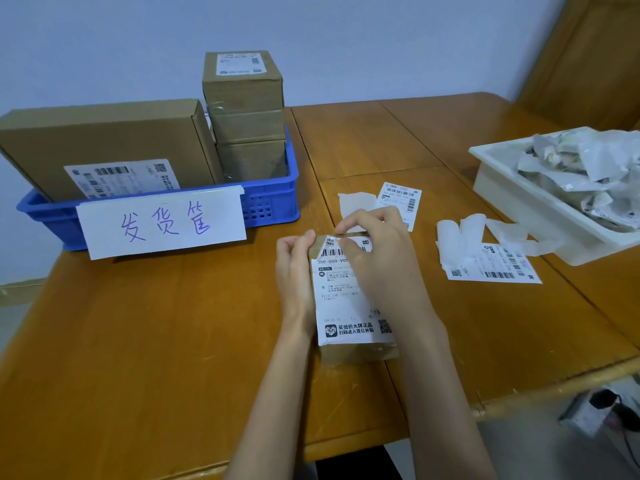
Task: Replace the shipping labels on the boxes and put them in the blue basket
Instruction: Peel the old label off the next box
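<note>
A small brown box lies on the wooden table in front of me, its top covered by a white shipping label. My left hand grips the box's left side near the top corner. My right hand pinches the label's upper edge, where a corner is lifted off the cardboard. The blue basket stands at the back left with a large flat box and a stack of three small boxes in it. Two loose labels lie on the table, one just behind my hands and one to the right.
A handwritten paper sign hangs on the basket's front. A white tray full of crumpled paper scraps sits at the right edge. Strips of white backing paper lie beside it. A wooden chair stands behind the table.
</note>
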Action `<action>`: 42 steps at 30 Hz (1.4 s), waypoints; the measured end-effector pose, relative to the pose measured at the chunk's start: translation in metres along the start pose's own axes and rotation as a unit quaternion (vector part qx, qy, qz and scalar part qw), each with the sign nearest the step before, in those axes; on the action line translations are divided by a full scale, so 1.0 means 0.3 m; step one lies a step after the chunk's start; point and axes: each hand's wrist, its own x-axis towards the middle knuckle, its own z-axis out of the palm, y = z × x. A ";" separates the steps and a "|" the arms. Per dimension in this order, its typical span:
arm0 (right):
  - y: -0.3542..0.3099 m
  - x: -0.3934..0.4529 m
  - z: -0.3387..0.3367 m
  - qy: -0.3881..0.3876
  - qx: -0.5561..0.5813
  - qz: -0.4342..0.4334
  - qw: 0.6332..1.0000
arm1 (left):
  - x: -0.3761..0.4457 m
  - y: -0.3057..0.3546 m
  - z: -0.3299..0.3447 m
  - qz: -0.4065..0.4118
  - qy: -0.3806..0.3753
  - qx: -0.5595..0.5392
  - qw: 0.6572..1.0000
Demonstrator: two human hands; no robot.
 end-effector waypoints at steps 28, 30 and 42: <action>0.003 -0.035 -0.037 0.024 0.051 0.032 0.998 | -0.011 0.008 -0.002 0.006 0.045 0.002 0.999; 0.006 -0.028 -0.025 0.033 0.015 0.011 0.999 | -0.010 0.008 -0.002 0.006 0.045 0.001 0.999; 0.012 -0.025 -0.014 0.021 0.018 -0.026 0.999 | -0.007 -0.002 -0.005 0.015 0.041 -0.005 0.999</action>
